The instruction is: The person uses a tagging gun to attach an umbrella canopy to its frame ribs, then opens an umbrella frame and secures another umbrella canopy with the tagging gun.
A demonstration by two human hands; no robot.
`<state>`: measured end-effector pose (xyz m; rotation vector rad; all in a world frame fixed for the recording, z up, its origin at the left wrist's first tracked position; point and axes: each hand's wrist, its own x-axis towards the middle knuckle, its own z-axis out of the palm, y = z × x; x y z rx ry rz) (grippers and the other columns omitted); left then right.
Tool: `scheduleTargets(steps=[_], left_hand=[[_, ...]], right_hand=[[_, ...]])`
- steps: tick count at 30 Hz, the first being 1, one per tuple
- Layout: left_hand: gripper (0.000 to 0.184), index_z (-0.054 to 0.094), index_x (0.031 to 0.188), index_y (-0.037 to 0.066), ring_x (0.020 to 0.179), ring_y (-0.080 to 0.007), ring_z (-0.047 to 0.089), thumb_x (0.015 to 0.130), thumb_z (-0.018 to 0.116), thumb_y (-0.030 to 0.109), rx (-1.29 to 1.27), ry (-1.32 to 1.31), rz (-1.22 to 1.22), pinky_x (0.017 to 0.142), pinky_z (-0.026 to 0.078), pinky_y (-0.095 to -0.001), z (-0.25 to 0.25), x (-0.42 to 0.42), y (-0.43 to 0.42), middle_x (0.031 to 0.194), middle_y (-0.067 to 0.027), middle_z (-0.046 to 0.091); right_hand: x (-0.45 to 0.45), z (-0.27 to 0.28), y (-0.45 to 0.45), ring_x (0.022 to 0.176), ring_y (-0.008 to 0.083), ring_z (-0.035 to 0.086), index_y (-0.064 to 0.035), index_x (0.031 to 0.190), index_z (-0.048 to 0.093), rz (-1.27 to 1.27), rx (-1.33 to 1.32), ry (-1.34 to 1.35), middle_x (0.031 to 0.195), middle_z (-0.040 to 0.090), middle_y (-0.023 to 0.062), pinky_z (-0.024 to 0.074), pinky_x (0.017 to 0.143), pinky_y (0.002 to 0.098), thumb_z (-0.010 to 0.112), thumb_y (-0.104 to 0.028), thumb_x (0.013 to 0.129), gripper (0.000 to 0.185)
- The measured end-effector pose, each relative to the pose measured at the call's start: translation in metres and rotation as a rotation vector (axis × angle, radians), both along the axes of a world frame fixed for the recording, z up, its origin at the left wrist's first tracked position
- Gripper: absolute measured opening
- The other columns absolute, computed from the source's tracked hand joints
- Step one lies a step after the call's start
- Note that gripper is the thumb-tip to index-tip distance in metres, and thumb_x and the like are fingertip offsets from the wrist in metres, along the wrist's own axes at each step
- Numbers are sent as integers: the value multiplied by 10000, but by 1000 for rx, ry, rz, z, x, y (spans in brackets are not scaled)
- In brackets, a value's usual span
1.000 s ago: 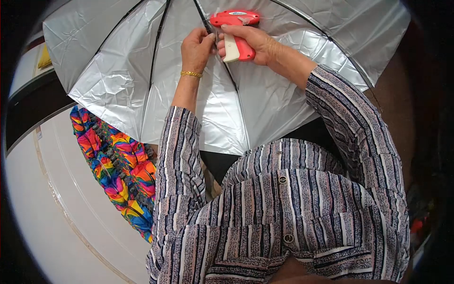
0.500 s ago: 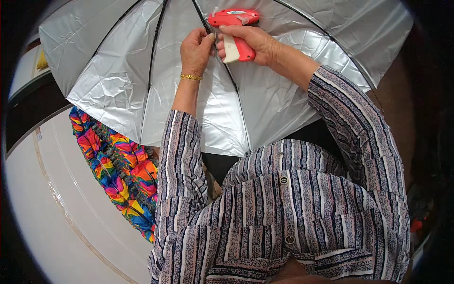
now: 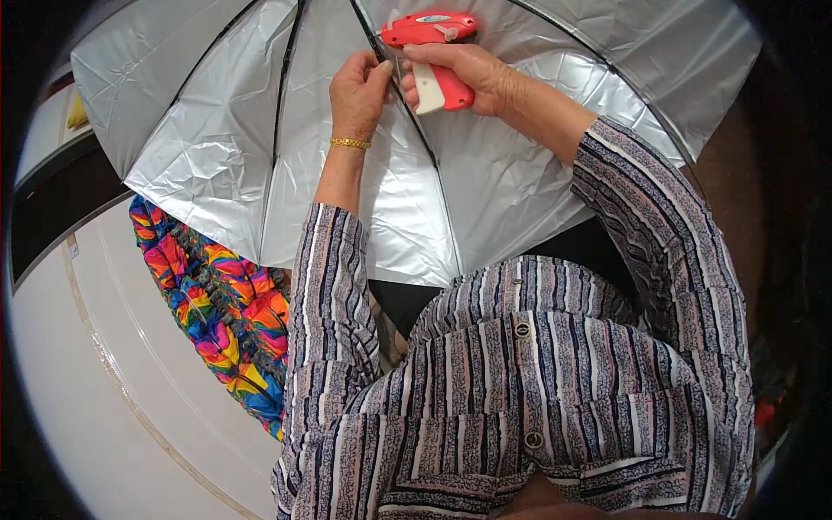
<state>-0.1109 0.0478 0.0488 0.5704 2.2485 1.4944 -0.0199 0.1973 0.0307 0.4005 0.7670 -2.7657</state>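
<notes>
Head view gives one red and white plastic pistol-shaped tool [image 3: 427,32], with a pale oval label [image 3: 432,19] on its upper body; the dark lettering is too small to read. Its upper body lies with the long axis nearly sideways across the view, tipped slightly down to the left, nose pointing left and just beside a rib. The handle slants down toward the wearer, a single white lever [image 3: 427,91] along its left side. The right hand [image 3: 472,71] is wrapped round that handle, fingers curled over the lever.

Under both hands spreads one shiny silver fabric umbrella canopy [image 3: 511,130], on which four thin black ribs [image 3: 420,130] can be counted. At the third from the left, the left hand [image 3: 357,91] has thumb and forefinger pinched on the rib; whether they also catch fabric cannot be told. One gold link bracelet [image 3: 350,143] circles the left wrist.

Two round buttons [image 3: 522,329] show clearly on the striped long-sleeved shirt [image 3: 572,390]. Left of it, bunched rainbow-coloured fabric [image 3: 217,341] lies beside a smooth white surface [image 3: 95,416]; the bunches overlap too much to count.
</notes>
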Motion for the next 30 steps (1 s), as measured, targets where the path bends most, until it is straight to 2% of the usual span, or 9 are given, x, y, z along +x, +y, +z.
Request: scheduleTargets(steps=[14,18,30], left_hand=[[104,549,837,-3,480,-74,479,817,587,92,64,-28,0,438,386,-215,1,5,1,622,-14,547],[105,546,846,-3,478,-72,473,821,586,91,-2,8,6,434,382,-212,3,5,2,623,-12,541],[103,538,864,-1,476,-68,464,830,581,86,16,-11,-12,425,379,-209,8,5,3,615,-6,523]], right_hand=[[2,0,3,675,219,647,-4,938,541,26,-33,13,799,634,122,555,637,327,644,-265,805,310],[1,0,3,676,218,648,-6,937,543,30,-14,-11,799,635,120,555,638,328,641,-264,808,305],[-1,5,4,672,215,645,-8,933,542,26,7,8,793,632,112,553,634,331,625,-243,816,276]])
